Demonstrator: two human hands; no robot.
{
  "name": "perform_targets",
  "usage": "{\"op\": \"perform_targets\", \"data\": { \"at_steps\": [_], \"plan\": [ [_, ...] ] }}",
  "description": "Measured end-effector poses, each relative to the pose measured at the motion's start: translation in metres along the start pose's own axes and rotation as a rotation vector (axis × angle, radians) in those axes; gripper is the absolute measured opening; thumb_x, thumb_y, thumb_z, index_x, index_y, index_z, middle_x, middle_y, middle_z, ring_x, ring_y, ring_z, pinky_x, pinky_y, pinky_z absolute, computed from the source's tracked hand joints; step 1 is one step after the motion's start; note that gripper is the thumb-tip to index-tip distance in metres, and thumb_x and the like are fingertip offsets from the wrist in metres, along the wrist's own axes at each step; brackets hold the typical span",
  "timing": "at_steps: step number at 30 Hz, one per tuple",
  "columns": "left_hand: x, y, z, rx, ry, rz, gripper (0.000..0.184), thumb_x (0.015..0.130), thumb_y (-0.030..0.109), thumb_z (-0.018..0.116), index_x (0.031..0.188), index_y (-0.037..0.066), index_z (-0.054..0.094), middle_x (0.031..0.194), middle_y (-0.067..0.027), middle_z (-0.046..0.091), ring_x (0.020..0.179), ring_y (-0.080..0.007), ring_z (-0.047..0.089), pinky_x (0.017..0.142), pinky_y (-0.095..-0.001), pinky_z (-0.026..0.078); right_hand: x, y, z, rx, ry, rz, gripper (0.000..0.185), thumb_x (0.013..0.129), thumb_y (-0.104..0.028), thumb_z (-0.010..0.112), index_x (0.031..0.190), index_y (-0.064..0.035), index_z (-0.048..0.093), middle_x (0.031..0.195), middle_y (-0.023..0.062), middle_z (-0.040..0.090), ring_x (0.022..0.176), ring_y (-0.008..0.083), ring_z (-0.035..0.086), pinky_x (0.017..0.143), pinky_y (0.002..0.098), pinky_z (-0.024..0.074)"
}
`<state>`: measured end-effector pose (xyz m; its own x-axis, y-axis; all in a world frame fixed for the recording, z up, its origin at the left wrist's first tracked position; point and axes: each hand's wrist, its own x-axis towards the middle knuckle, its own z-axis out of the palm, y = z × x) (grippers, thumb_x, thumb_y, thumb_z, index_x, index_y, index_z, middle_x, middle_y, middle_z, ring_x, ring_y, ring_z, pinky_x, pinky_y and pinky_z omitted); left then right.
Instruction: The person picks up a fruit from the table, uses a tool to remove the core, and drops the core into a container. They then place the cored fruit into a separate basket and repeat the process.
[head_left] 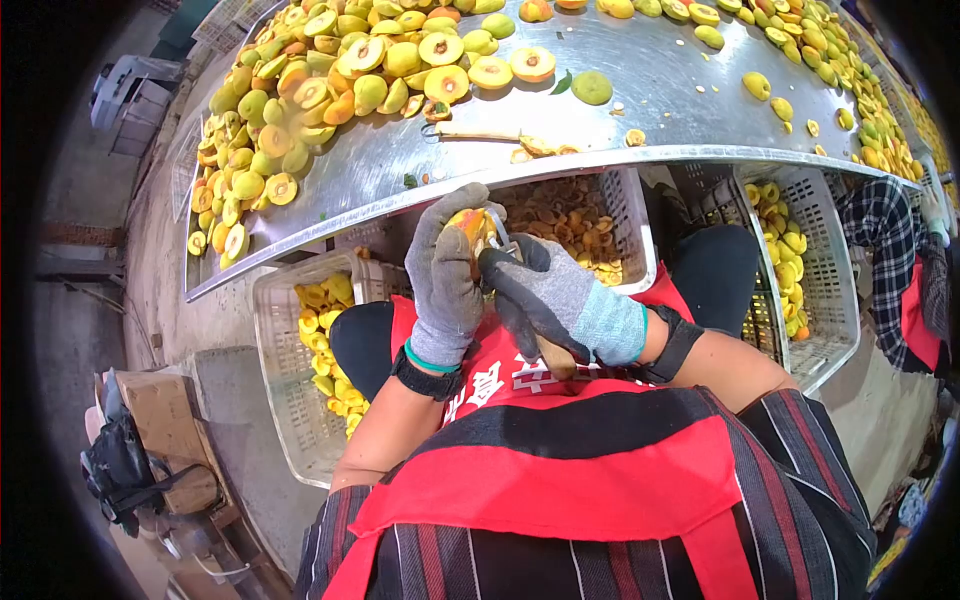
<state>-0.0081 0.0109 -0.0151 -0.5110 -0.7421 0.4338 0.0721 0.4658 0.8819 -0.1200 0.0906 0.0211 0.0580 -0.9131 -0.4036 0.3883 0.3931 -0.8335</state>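
My left hand [445, 262], in a grey work glove, is closed around a yellow-orange peach half [470, 226] just below the table's front edge. In my right hand [555, 295], gloved likewise, is a wooden-handled pitting tool [556, 360]. Its handle sticks out under my palm, and its metal end is at the peach, partly hidden by my fingers. Below both hands lies my red apron [520, 385] with white lettering. Beyond them, a similar tool [480, 132] with a wire loop rests on the metal table [400, 180], close to scraps of peach.
Halved peaches [400, 60] are heaped at the table's left, with more [820, 50] at the right. Under the table, a crate [632, 230] contains pits and scraps. Crates of yellow peach pieces stand left [285, 400] and right [835, 300]. A co-worker's plaid sleeve [872, 240] shows at far right.
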Motion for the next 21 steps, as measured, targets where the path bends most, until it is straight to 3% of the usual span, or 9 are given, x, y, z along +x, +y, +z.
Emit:
{"op": "perform_targets", "data": {
  "at_steps": [2, 5, 8, 10, 12, 14, 16, 18, 21],
  "plan": [
    [-0.002, -0.001, 0.001, -0.371, 0.039, -0.198, 0.043, 0.095, 0.032, 0.035, 0.112, -0.004, 0.051, 0.095, -0.0134, 0.061, 0.088, -0.0168, 0.058, 0.074, -0.0273, 0.048, -0.001, 0.001, -0.003, -0.036, -0.009, 0.017, 0.026, 0.090, -0.028, 0.050, 0.085, -0.0026, 0.046, 0.054, 0.0046, 0.051, 0.040, 0.0141, 0.051, 0.039, 0.0273, 0.0420],
    [0.002, -0.001, -0.008, -0.317, -0.071, -0.285, 0.042, 0.095, 0.031, 0.035, 0.109, -0.005, 0.053, 0.094, -0.0128, 0.061, 0.086, -0.0169, 0.059, 0.075, -0.0268, 0.048, 0.008, 0.020, -0.006, -0.874, 0.175, -0.599, 0.023, 0.087, -0.019, 0.047, 0.094, 0.0018, 0.051, 0.075, 0.0182, 0.056, 0.071, 0.0281, 0.061, 0.061, 0.0346, 0.0499],
    [0.002, -0.007, -0.006, -0.441, -0.032, -0.447, 0.042, 0.095, 0.029, 0.034, 0.105, -0.005, 0.056, 0.093, -0.0118, 0.062, 0.083, -0.0163, 0.060, 0.074, -0.0263, 0.048, 0.014, 0.031, -0.015, -1.200, 0.004, -0.500, 0.021, 0.086, -0.017, 0.047, 0.095, 0.0010, 0.054, 0.086, 0.0238, 0.055, 0.086, 0.0324, 0.058, 0.068, 0.0382, 0.0496],
    [0.000, -0.008, -0.003, -0.468, 0.011, -0.446, 0.041, 0.094, 0.027, 0.034, 0.103, -0.005, 0.057, 0.092, -0.0111, 0.062, 0.082, -0.0154, 0.060, 0.074, -0.0254, 0.047, 0.017, 0.035, -0.018, -1.237, 0.057, -0.660, 0.020, 0.088, -0.018, 0.046, 0.088, -0.0002, 0.054, 0.076, 0.0183, 0.057, 0.071, 0.0278, 0.061, 0.058, 0.0357, 0.0498],
    [0.001, -0.001, -0.008, -0.417, -0.081, -0.448, 0.038, 0.093, 0.023, 0.035, 0.102, -0.006, 0.058, 0.091, -0.0111, 0.062, 0.082, -0.0150, 0.060, 0.075, -0.0254, 0.047, 0.004, 0.006, -0.009, -0.476, -0.174, -0.007, 0.022, 0.089, -0.022, 0.046, 0.084, -0.0012, 0.052, 0.063, 0.0103, 0.056, 0.054, 0.0211, 0.058, 0.048, 0.0314, 0.0471],
    [0.013, 0.003, -0.021, -0.395, -0.234, -0.431, 0.037, 0.092, 0.022, 0.037, 0.101, -0.006, 0.059, 0.091, -0.0111, 0.062, 0.084, -0.0154, 0.059, 0.077, -0.0261, 0.046, 0.002, 0.003, -0.011, -0.310, -0.216, 0.078, 0.025, 0.090, -0.025, 0.047, 0.081, -0.0020, 0.050, 0.055, 0.0044, 0.051, 0.044, 0.0151, 0.054, 0.041, 0.0281, 0.0430],
    [0.019, 0.001, -0.025, -0.374, -0.388, -0.415, 0.036, 0.091, 0.021, 0.038, 0.100, -0.006, 0.059, 0.092, -0.0111, 0.063, 0.086, -0.0158, 0.059, 0.078, -0.0269, 0.046, 0.002, 0.007, -0.012, -0.771, -0.193, -0.239, 0.021, 0.086, -0.021, 0.048, 0.089, -0.0021, 0.056, 0.073, 0.0185, 0.060, 0.068, 0.0358, 0.059, 0.063, 0.0431, 0.0479],
    [0.021, -0.002, -0.024, -0.255, -0.450, -0.438, 0.035, 0.090, 0.021, 0.040, 0.098, -0.006, 0.060, 0.093, -0.0109, 0.063, 0.089, -0.0165, 0.058, 0.081, -0.0281, 0.044, 0.008, 0.017, -0.013, -0.827, -0.146, -0.172, 0.023, 0.086, -0.022, 0.047, 0.090, -0.0017, 0.057, 0.074, 0.0196, 0.059, 0.073, 0.0374, 0.059, 0.068, 0.0435, 0.0474],
    [0.018, -0.012, -0.021, -0.290, -0.443, -0.442, 0.037, 0.091, 0.025, 0.041, 0.099, -0.006, 0.060, 0.093, -0.0108, 0.063, 0.091, -0.0167, 0.058, 0.083, -0.0287, 0.044, 0.018, 0.028, -0.017, -1.034, -0.070, -0.490, 0.022, 0.088, -0.024, 0.047, 0.085, -0.0041, 0.056, 0.066, 0.0147, 0.057, 0.061, 0.0307, 0.058, 0.058, 0.0408, 0.0477]
  ]
}}
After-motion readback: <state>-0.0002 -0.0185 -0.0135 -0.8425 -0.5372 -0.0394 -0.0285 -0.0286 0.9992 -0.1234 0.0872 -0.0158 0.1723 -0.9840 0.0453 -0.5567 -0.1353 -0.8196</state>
